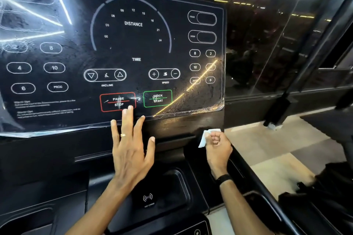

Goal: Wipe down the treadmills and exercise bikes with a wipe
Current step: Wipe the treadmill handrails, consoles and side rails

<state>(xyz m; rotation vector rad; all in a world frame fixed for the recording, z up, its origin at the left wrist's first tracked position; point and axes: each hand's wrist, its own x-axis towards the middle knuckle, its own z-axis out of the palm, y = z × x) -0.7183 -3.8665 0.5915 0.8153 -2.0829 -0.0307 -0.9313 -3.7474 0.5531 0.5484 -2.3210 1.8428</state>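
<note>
A black treadmill console fills the view, its printed panel covered by a wrinkled clear film. My left hand is spread with straight fingers, fingertips at the panel's lower edge just under the red PAUSE STOP button. My right hand is curled round a small white wipe, held against the black ledge below the panel's lower right corner. A green QUICK START button sits between the two hands, higher up.
Below the hands lies a black tray with a wireless charging mark. A black frame post slants down at the right in front of reflective glass. Pale floor shows at the right, with a dark bag-like shape by it.
</note>
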